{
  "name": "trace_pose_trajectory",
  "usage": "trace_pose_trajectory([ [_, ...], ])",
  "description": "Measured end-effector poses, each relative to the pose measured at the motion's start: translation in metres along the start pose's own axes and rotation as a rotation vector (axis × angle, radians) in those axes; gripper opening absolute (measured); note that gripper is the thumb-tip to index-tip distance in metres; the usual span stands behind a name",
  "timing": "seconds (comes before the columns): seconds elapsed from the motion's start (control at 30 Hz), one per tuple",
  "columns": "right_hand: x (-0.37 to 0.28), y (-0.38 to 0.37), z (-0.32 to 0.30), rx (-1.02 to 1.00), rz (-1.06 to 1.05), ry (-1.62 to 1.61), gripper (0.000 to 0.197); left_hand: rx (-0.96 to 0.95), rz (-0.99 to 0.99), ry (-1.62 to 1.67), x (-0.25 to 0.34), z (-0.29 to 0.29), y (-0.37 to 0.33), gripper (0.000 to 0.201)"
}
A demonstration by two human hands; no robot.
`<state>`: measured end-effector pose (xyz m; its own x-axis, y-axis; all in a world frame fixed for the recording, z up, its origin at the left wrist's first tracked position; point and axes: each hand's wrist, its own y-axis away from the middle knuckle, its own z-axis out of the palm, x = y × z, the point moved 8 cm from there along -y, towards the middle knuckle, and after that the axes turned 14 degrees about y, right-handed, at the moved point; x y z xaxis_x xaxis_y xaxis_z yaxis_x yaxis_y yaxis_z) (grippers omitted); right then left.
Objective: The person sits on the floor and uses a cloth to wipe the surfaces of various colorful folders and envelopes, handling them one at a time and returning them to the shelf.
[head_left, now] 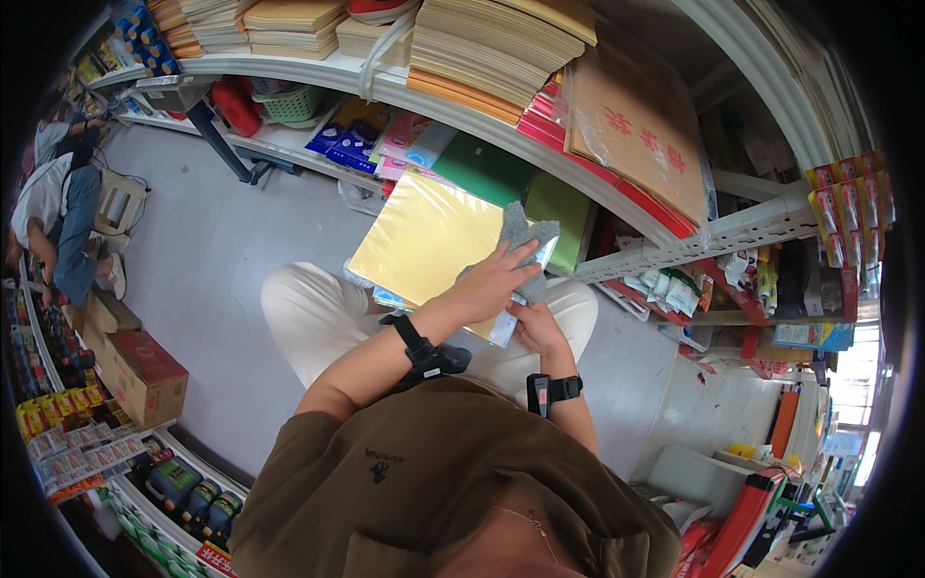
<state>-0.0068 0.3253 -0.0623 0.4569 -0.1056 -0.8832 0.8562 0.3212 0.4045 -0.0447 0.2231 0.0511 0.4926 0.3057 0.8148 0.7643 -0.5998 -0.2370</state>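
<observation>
A pack of pale yellow sheets [429, 231] in clear plastic lies tilted over my lap, with other plastic-wrapped sheets showing beneath it. My left hand [493, 281] presses a crumpled grey cloth [523, 229] onto the pack's right end, its fingers over the cloth. At the near right corner, my right hand [540, 328] is closed on the edge of the pack, just below the cloth. Part of that grip is hidden behind the plastic. Dark straps with small devices circle both wrists.
Ahead, a white shelf [318, 72] carries stacks of brown envelopes [496, 53]; green folders [487, 169] lie on the lower level. A metal upright [665, 246] stands to the right. At left are a cardboard box [145, 380], goods on racks, and a crouching person [72, 222].
</observation>
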Motion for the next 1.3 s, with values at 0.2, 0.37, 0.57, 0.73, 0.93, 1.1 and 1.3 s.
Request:
trace_pose_trajectory([
  [0.2, -0.021, 0.027, -0.011, 0.011, -0.012, 0.047, 0.046, 0.399, -0.157, -0.084, -0.077, -0.069, 0.012, 0.051],
  [0.37, -0.028, 0.029, -0.004, -0.041, 0.001, 0.072, 0.046, 0.462, -0.429, -0.235, -0.110, -0.100, 0.024, 0.058],
  [0.57, -0.013, 0.004, 0.002, -0.023, 0.039, 0.017, 0.041, -0.018, 0.049, -0.092, 0.003, 0.007, -0.009, 0.054],
  [0.73, 0.009, 0.002, -0.014, -0.080, 0.149, -0.038, 0.046, -0.002, -0.016, 0.034, 0.001, -0.008, -0.008, 0.056],
  [0.93, -0.026, 0.021, -0.020, -0.010, -0.036, 0.045, 0.050, 0.388, -0.360, -0.138, -0.091, -0.092, 0.013, 0.057],
  [1.1, -0.034, 0.022, -0.014, -0.037, -0.001, 0.083, 0.052, 0.471, -0.433, -0.145, -0.095, -0.108, 0.022, 0.057],
  [1.3, -0.022, 0.002, -0.007, -0.006, 0.046, 0.069, 0.049, -0.004, -0.046, 0.049, -0.011, -0.012, -0.005, 0.055],
])
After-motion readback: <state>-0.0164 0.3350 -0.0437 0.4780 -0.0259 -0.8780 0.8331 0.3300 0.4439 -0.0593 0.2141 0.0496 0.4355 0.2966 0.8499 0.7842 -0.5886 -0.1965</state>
